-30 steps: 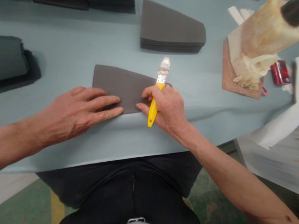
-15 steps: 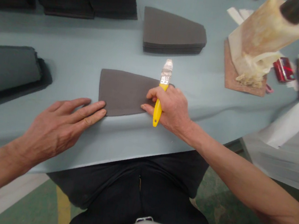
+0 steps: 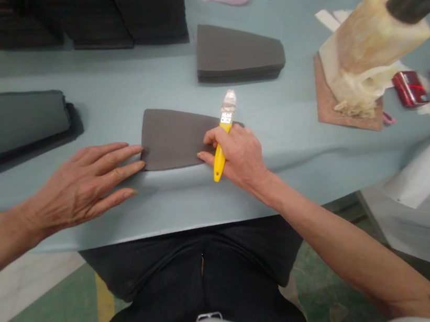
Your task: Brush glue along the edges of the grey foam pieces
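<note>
A dark grey wedge-shaped foam piece [image 3: 172, 137] lies flat on the pale blue table [image 3: 129, 86] near its front edge. My right hand [image 3: 237, 156] is closed round a yellow-handled brush [image 3: 221, 151] and rests on the right end of that piece, with the pale bristle end pointing away from me. My left hand [image 3: 85, 186] lies flat with fingers stretched out, its fingertips just at the piece's left corner.
A stack of matching grey wedge pieces [image 3: 239, 56] sits behind. Black foam sheets [image 3: 81, 1] fill the back left, a dark stack [image 3: 10, 121] lies at the left. A glue-crusted block [image 3: 367, 54] on a brown board and a red item [image 3: 410, 87] stand at the right.
My left hand has slid leftward off the grey piece to its left corner. My right hand has kept its grip on the brush at the piece's right end.
</note>
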`<act>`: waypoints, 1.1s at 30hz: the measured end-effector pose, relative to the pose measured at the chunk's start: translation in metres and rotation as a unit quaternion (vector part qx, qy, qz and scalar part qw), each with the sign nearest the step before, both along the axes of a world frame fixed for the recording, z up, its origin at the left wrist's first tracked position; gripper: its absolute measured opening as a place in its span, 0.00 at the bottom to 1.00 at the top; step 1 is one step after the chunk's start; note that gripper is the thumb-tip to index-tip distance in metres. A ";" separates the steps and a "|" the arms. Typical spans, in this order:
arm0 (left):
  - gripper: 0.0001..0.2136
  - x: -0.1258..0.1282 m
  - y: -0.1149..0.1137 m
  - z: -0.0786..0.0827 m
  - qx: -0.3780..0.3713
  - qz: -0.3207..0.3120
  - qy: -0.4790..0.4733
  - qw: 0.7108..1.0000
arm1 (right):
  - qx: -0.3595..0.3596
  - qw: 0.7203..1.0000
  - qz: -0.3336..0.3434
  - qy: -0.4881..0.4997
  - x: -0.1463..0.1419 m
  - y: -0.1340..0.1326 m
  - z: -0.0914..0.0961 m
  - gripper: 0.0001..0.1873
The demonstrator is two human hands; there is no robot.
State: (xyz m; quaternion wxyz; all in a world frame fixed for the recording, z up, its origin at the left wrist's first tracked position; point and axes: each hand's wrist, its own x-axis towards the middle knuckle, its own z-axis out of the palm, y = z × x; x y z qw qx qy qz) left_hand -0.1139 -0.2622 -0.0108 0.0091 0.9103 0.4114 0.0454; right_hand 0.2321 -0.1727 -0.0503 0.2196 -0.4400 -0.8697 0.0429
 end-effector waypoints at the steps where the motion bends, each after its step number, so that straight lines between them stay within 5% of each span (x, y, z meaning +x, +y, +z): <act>1: 0.29 0.005 0.002 0.003 0.011 -0.001 -0.006 1.000 | 0.000 1.000 0.002 -0.001 0.000 0.000 0.000 0.16; 5: 0.29 0.043 0.013 0.005 0.055 -0.037 -0.039 0.997 | -0.005 1.000 0.002 -0.003 0.000 -0.001 0.002 0.17; 11: 0.35 0.086 0.013 -0.018 0.067 -0.023 -0.020 0.997 | -0.020 1.000 -0.004 -0.001 -0.001 -0.002 0.003 0.17; 20: 0.40 0.093 -0.004 -0.033 0.082 0.035 -0.028 0.996 | 0.012 0.999 -0.029 -0.022 -0.009 -0.004 0.008 0.35; 33: 0.32 0.098 -0.006 -0.038 0.092 0.052 -0.049 0.993 | -0.044 0.996 -0.046 -0.055 -0.001 -0.009 0.028 0.23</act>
